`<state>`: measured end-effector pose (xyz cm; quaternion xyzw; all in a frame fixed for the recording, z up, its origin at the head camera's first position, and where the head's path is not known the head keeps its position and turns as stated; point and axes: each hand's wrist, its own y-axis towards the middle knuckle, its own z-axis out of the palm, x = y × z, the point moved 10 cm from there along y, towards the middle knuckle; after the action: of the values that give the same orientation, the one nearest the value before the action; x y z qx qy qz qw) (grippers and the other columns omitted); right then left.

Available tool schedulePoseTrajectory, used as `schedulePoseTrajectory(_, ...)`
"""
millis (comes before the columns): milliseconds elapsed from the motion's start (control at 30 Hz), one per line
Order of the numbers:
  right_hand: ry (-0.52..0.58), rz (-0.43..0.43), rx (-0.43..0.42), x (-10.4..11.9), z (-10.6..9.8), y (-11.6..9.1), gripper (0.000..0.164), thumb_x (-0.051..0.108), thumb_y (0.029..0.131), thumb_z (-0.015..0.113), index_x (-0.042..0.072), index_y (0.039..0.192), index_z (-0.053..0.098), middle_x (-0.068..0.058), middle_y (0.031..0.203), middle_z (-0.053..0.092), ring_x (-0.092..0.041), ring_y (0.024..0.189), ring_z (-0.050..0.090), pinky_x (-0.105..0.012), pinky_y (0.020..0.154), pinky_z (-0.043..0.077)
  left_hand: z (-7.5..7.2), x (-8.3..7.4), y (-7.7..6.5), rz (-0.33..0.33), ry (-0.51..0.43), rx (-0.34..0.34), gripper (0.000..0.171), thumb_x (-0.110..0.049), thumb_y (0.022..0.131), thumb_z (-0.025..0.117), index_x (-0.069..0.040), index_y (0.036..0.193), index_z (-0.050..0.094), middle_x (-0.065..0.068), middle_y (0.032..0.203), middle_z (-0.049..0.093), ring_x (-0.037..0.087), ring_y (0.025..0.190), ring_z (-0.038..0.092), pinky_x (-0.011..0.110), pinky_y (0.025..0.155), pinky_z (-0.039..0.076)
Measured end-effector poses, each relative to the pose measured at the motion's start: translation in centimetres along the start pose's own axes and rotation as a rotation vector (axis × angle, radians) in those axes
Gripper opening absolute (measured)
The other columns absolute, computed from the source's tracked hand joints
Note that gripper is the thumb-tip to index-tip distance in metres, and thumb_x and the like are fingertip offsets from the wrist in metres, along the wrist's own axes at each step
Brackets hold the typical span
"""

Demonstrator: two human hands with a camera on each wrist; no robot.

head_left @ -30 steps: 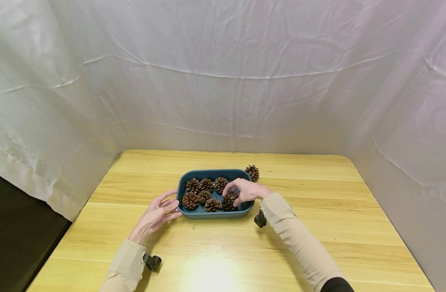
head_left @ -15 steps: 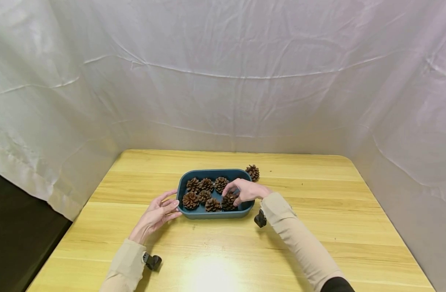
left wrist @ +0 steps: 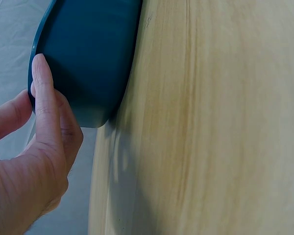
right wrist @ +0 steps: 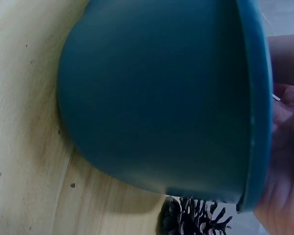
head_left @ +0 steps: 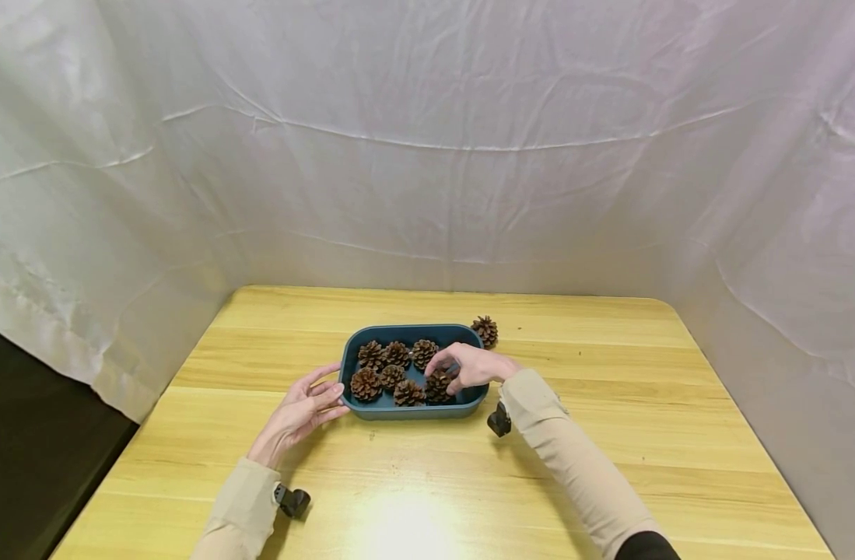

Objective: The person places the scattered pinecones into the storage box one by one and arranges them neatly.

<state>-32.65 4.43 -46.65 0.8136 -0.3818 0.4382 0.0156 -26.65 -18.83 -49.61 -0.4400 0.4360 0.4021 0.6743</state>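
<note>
A dark blue-green oval tray (head_left: 413,415) stands on the table with several brown pine cones in it. My left hand (head_left: 297,412) is at its left end, fingers spread and fairly straight, touching the outside of the wall and the rim. The left wrist view shows the fingertips of this hand (left wrist: 39,147) right at the rim. Over the tray's right part reaches my right hand (head_left: 469,365), thumb and fingers curved round a pine cone (head_left: 437,387) low in the tray. In the right wrist view the tray wall (right wrist: 157,98) hides that cone and most of the hand (right wrist: 286,132).
One more pine cone (head_left: 485,331) lies on the table just outside the tray's back right corner. The wooden table (head_left: 609,420) ends at a pale cloth curtain (head_left: 441,194) behind and on both sides. A dark surface (head_left: 35,443) is at the far left.
</note>
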Motion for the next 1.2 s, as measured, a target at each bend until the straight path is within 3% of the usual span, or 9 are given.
schedulePoseTrajectory(300,0.027,0.003,0.008,-0.05,0.14,-0.09,0.044,-0.009,0.088,0.069,0.009,0.128,0.066,-0.013,0.149,0.053,-0.034,0.141,0.047,-0.04,0.102,0.059,0.04,0.01,0.02,0.001,0.0,0.001,0.066,-0.005,0.104,0.051,0.001,0.159,0.015,-0.003,0.104,0.06,0.005,0.084,0.062,0.023,0.085,0.063)
schedulePoseTrajectory(1200,0.026,-0.008,0.003,0.14,0.14,-0.27,0.047,-0.008,0.088,0.07,0.008,0.131,0.064,-0.013,0.149,0.053,-0.034,0.139,0.049,-0.042,0.104,0.057,0.08,-0.01,0.0,0.001,0.001,0.006,0.066,-0.006,0.105,0.051,0.002,0.159,0.015,-0.003,0.104,0.061,0.005,0.084,0.062,0.022,0.084,0.063)
